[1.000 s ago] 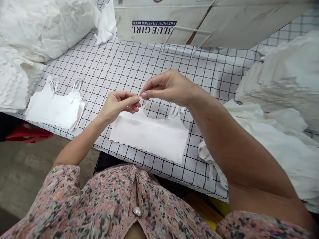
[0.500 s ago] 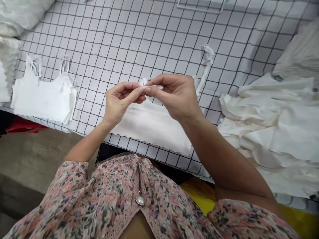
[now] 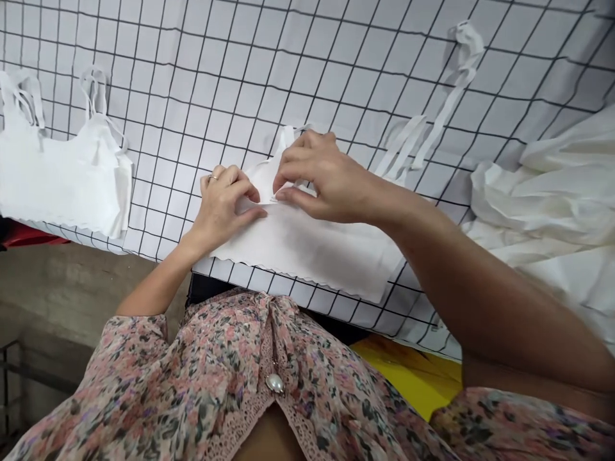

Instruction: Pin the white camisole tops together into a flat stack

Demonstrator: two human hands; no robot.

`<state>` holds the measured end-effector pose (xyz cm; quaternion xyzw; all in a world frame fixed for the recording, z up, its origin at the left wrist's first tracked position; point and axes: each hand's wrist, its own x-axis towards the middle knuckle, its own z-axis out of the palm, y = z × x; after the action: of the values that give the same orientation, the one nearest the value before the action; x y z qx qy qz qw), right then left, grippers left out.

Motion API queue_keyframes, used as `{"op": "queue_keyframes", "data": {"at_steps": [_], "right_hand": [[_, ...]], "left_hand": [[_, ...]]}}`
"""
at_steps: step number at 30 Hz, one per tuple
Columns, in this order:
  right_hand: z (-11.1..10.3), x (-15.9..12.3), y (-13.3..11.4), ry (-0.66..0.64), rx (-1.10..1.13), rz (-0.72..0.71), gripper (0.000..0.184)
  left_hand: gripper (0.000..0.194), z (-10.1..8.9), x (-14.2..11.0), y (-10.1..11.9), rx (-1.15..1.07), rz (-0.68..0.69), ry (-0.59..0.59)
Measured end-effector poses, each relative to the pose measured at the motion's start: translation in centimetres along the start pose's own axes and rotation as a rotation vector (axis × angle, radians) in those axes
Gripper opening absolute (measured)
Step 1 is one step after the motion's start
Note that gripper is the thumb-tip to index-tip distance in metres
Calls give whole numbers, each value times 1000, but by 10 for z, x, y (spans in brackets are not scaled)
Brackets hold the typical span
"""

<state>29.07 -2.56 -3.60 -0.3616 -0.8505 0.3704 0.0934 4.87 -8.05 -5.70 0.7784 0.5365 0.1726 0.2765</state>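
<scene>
Thumbs and fingers nearly closed, the left hand (image 3: pixel 221 203) and right hand (image 3: pixel 323 176) meet along the neckline of the top (image 3: pixel 307 250) on the table (image 3: pixel 163 128), pinching cloth or not I can't tell, where light, even pressure should avoid stretching.

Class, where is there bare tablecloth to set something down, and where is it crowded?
The widest free patch is checked tablecloth beyond the left hand and right hand, between the left garment and the long strap. A narrower strip separates that garment from the left hand. Crowded: the middle garment, where both hands are, and at right, the rumpled fabric.
</scene>
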Motion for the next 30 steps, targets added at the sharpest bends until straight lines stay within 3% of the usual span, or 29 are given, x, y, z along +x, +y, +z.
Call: {"op": "queue_keyframes", "data": {"at_steps": [7, 20, 30], "right_hand": [[-4, 4, -5, -82, -83, -111, 30], [-6, 8, -5, -64, -145, -155, 40], [1, 7, 0, -55, -68, -184, 34]], "left_hand": [[14, -1, 0, -3, -56, 30, -25], [15, -2, 0, -4, -85, 48, -46], [14, -1, 1, -4, -88, 46, -57]]}}
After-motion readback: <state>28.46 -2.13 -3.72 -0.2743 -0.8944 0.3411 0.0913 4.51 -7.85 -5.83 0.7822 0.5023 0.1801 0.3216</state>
